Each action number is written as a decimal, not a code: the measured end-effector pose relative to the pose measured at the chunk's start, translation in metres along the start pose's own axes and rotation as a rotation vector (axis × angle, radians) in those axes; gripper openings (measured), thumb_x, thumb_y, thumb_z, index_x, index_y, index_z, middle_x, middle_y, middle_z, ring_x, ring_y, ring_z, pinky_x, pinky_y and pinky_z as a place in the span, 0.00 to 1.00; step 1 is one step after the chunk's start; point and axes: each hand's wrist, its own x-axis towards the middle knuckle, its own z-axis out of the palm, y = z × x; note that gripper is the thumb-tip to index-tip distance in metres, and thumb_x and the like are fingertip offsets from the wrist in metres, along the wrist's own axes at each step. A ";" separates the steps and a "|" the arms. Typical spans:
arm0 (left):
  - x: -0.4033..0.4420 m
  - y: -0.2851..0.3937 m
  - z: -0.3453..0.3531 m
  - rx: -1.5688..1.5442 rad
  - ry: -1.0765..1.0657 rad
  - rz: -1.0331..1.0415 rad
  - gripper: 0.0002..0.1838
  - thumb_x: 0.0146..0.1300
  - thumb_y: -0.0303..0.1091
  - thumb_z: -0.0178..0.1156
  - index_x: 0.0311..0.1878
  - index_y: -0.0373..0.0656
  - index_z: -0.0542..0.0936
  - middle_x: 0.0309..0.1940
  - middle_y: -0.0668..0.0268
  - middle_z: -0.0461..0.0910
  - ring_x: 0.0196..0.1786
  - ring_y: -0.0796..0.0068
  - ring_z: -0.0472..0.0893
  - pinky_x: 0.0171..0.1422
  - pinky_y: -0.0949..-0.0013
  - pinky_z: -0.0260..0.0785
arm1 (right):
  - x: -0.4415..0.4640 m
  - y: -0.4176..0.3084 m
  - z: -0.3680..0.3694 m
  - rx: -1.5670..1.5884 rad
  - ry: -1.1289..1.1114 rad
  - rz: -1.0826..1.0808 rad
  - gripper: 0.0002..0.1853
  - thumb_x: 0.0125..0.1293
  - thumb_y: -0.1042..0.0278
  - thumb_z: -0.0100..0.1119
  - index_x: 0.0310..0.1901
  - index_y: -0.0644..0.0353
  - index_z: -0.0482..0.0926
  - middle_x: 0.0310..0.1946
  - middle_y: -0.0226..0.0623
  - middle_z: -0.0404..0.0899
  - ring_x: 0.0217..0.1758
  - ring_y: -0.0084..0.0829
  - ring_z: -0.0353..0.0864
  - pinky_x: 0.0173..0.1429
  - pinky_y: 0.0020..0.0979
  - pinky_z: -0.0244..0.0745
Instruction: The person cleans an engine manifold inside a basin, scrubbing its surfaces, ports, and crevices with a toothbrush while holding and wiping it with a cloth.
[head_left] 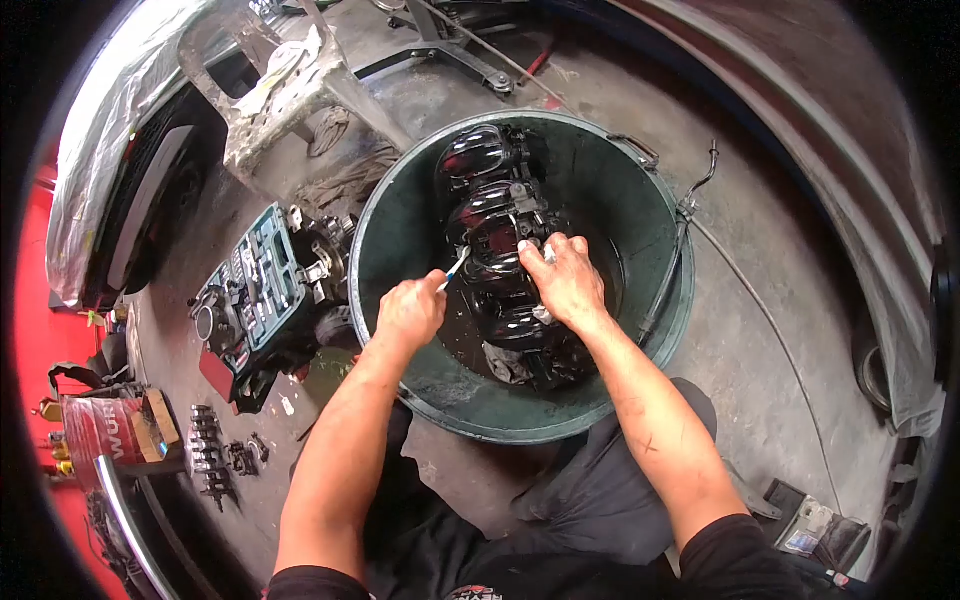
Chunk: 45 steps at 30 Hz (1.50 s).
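Black sleeves point(735, 560) and dark trousers point(600, 490) fill the bottom of the frame, with both bare forearms reaching up to the centre. The left hand point(410, 312) is closed around the handle of a slim white-and-blue brush point(456, 268), its head against the near left side of a glossy black ribbed part point(485, 215). The right hand point(570, 280) presses on the right side of that part, seemingly to steady it; something whitish shows by its fingers, too small to identify.

The part sits tilted inside a big green tub point(500, 436), above a shallow pool of dark liquid. Its upper ribs gleam wet, so I'd judge the brushing well under way rather than just begun. How much grime remains in the gaps can't be told, and the underside is hidden. The part has yet to come out of the tub, so that much is left.

Beyond, at left of centre, an open tool case point(262, 270) lies among metal parts; a crankshaft point(207, 450) rests on the floor at lower left. Farthest off, a stained plastic chair point(285, 95) and a sheeted vehicle point(85, 150) occupy the upper left.
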 end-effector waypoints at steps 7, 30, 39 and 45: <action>0.013 -0.013 -0.019 0.115 -0.020 0.067 0.12 0.68 0.37 0.58 0.52 0.48 0.82 0.36 0.50 0.86 0.45 0.47 0.86 0.52 0.48 0.77 | 0.001 0.012 0.005 0.050 -0.045 -0.109 0.38 0.64 0.32 0.61 0.53 0.67 0.75 0.53 0.55 0.71 0.57 0.56 0.78 0.60 0.50 0.75; -0.024 0.020 -0.003 -0.115 0.002 0.006 0.10 0.71 0.36 0.55 0.50 0.44 0.76 0.36 0.47 0.85 0.46 0.43 0.85 0.51 0.44 0.76 | -0.015 0.007 -0.005 -0.210 0.044 -0.073 0.40 0.48 0.47 0.78 0.55 0.68 0.73 0.54 0.51 0.74 0.54 0.53 0.82 0.58 0.48 0.79; -0.050 0.038 -0.002 -0.296 0.049 -0.205 0.13 0.72 0.38 0.54 0.50 0.40 0.77 0.43 0.45 0.85 0.51 0.41 0.84 0.56 0.44 0.74 | 0.005 0.037 -0.016 0.143 -0.250 -0.215 0.36 0.45 0.58 0.84 0.52 0.67 0.76 0.52 0.43 0.76 0.55 0.36 0.79 0.60 0.37 0.76; -0.075 0.061 0.026 -0.601 0.163 -0.328 0.14 0.74 0.39 0.54 0.56 0.43 0.78 0.42 0.45 0.85 0.50 0.41 0.84 0.55 0.44 0.74 | 0.014 0.043 -0.036 0.274 -0.492 -0.180 0.32 0.48 0.75 0.77 0.57 0.62 0.76 0.46 0.34 0.77 0.47 0.29 0.78 0.53 0.31 0.75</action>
